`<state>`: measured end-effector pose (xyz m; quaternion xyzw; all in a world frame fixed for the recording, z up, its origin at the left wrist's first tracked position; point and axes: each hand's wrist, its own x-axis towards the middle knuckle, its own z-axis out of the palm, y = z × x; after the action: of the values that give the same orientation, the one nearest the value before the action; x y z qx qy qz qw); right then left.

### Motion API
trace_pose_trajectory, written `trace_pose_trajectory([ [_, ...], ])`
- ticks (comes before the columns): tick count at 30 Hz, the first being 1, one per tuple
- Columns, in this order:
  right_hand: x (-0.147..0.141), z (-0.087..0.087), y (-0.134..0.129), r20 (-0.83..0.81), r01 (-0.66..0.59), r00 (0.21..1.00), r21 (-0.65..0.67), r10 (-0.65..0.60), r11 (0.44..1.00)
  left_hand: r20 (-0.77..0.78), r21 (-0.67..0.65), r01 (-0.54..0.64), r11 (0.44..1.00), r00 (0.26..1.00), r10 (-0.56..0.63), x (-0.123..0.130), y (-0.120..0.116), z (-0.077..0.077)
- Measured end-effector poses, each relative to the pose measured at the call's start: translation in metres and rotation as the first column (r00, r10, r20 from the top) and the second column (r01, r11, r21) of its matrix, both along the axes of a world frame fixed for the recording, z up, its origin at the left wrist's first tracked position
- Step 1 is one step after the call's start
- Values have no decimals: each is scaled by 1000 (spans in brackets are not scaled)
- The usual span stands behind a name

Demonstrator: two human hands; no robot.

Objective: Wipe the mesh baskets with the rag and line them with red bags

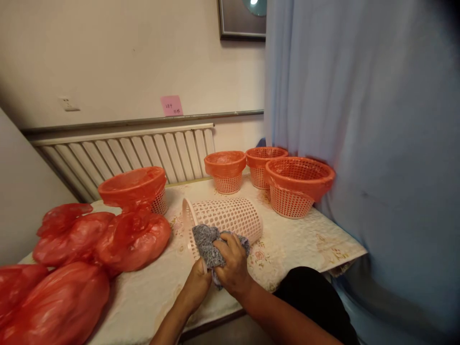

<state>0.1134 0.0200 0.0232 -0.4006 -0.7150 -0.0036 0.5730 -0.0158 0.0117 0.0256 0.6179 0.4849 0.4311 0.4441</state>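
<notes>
A pale pink perforated plastic basket point(230, 214) lies on its side near the table's front, its mouth turned to the left. My left hand point(198, 282) is closed on the near part of its rim. Bunched in my right hand point(232, 263) is a grey cloth point(208, 244), pressed against the basket's near side close to the mouth. The cloth covers part of the rim and wall, and it hides some of my left fingers.
Baskets lined with red bags stand at the back: one at left point(132, 187), others toward the right point(300, 184). Filled-looking red plastic bags point(72, 297) lie at left on the flowered tablecloth point(143, 306). A blue curtain point(377, 143) hangs at right; a radiator point(151, 153) lines the wall.
</notes>
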Motion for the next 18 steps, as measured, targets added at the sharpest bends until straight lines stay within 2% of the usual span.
trace_pose_trajectory([
  [4,11,9,13,31,109,993,18,-110,994,-101,73,71,995,993,-64,-2,-6,-19],
  [10,57,13,54,73,313,948,-60,-308,948,-191,37,137,990,973,-128,-8,-13,-40],
  [15,104,6,87,-16,514,848,-216,-529,830,-206,19,127,992,971,-120,-13,-13,-45],
  [18,121,-2,97,-170,541,757,-377,-631,751,-189,21,150,989,971,-143,-15,-11,-44],
])
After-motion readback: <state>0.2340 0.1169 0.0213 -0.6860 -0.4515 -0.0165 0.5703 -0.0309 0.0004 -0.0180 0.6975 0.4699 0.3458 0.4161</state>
